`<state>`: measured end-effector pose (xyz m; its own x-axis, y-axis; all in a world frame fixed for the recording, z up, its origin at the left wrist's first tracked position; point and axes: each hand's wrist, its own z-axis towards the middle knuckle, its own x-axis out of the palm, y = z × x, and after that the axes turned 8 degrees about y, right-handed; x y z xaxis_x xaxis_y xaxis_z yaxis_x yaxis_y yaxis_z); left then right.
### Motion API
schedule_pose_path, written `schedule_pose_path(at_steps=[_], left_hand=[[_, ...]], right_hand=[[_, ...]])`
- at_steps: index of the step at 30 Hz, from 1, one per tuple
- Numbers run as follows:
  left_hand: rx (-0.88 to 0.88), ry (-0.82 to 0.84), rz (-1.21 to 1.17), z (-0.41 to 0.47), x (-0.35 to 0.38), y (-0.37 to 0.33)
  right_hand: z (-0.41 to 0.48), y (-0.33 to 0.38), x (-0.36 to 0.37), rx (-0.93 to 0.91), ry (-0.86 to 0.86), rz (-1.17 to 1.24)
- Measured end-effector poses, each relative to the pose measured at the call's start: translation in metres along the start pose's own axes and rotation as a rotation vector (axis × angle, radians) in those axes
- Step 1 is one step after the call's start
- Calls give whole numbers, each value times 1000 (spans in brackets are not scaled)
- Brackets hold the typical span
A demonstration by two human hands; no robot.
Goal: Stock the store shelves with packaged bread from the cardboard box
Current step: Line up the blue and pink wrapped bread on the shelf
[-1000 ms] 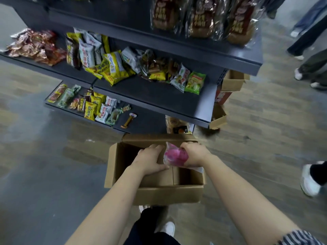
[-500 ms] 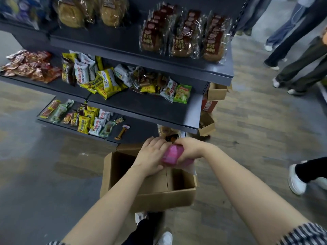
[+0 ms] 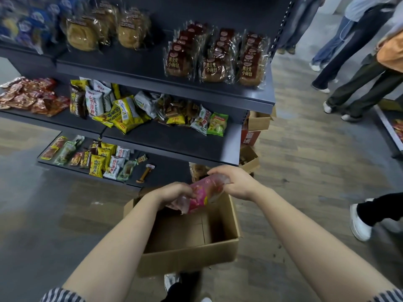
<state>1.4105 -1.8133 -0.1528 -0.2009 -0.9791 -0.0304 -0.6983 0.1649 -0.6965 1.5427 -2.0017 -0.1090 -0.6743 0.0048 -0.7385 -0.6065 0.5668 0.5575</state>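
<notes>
Before the dark shelves, an open cardboard box is sitting on the floor, and the left hand is gripping the lower left end of a pink bread packet, its fingers curling round the clear wrapper. The packet is hanging slantwise in the air above the box's far rim, and the right hand is pinching its upper right end, fingers closing on the plastic. Higher up, brown bread packs are standing in rows on the upper shelf, while further right people's legs are standing on the wooden floor.
</notes>
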Motion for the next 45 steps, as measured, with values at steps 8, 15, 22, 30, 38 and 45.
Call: schedule_pose_path(at_steps=[8, 15, 22, 30, 38, 45], left_hand=[[-8, 2, -302, -7, -1, 4], [50, -47, -383, -16, 4, -2], [206, -253, -606, -10, 15, 11], [304, -200, -745, -5, 56, 14], [411, -279, -986, 4, 70, -11], [309, -300, -907, -2, 43, 0]], right_hand=[[-3, 0, 13, -64, 27, -392], [1, 5, 16, -75, -82, -447], [6, 8, 19, 94, -150, -393], [7, 23, 18, 279, -188, -334], [7, 32, 22, 168, -109, -121], [-5, 26, 13, 77, -15, -36]])
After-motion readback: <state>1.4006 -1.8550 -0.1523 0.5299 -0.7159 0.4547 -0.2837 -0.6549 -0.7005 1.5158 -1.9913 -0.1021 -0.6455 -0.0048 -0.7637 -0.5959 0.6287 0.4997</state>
